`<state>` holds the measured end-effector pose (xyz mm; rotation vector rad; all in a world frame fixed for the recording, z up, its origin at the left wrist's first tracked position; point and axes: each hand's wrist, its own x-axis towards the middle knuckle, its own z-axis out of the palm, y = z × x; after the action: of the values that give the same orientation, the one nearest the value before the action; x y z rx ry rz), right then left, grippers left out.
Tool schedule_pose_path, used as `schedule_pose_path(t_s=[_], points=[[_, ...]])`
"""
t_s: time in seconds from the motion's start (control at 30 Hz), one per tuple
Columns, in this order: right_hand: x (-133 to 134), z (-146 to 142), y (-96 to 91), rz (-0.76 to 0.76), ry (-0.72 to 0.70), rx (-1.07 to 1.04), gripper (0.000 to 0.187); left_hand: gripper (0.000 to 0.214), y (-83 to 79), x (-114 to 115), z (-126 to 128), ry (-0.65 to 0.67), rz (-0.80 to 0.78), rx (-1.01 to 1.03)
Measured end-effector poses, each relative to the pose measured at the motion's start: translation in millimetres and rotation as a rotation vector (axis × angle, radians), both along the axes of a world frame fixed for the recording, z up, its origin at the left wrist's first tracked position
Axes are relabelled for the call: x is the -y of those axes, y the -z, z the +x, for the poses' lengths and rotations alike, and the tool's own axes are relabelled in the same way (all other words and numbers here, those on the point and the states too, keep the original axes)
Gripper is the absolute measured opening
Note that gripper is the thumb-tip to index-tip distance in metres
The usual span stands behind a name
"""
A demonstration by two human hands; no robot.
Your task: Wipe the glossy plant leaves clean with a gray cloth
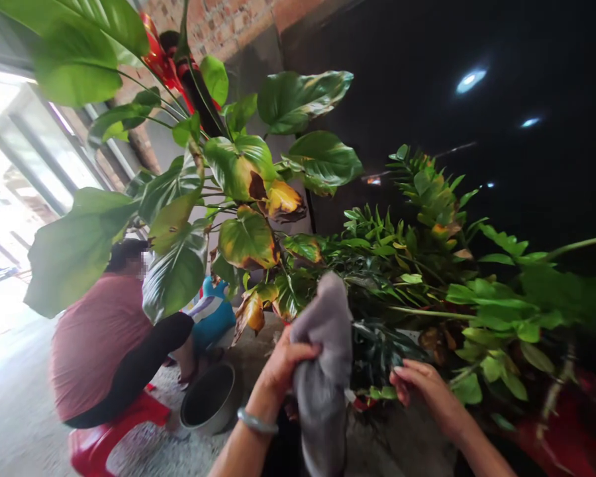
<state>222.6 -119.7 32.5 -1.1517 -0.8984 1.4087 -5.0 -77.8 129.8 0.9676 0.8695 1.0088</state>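
Left hand: closed around a grey cloth, bangle on the wrist.
Grey cloth: bunched, standing up above the fist and hanging down below it, long axis near upright.
Right hand: fingers curled, tips at the edge of the dark green leaves; I cannot tell whether it pinches one.
Dark green leaves: low in the plant, between the two hands, just right of the cloth; the right hand is nearer.
Above: a broad-leaved plant with yellowed, brown-edged leaves.
Left, on the floor: a person crouched on a red stool beside a metal pot.
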Motion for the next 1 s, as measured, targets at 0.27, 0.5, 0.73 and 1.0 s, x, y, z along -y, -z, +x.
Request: schedule_pose_path(t_s=[0.27, 0.5, 0.73, 1.0], points=[[1.0, -1.7, 1.7, 0.000, 0.070, -0.005, 0.030, 0.029, 36.0, -4.7, 8.4, 0.070, -0.107, -0.210], [0.8, 3.7, 1.8, 0.021, 0.005, 0.018, 0.031, 0.033, 9.0, 2.0, -12.5, 0.158, -0.037, -0.062], [-2.4, -3.1, 0.1, -0.018, 0.057, -0.054, 0.033, 0.033, 9.0, -23.0, 9.8, -0.083, 0.000, -0.071], [1.9, 2.8, -3.4, 0.014, 0.044, -0.039, 0.038, 0.026, 25.3, 20.6, 7.2, 0.404, -0.097, -0.198]])
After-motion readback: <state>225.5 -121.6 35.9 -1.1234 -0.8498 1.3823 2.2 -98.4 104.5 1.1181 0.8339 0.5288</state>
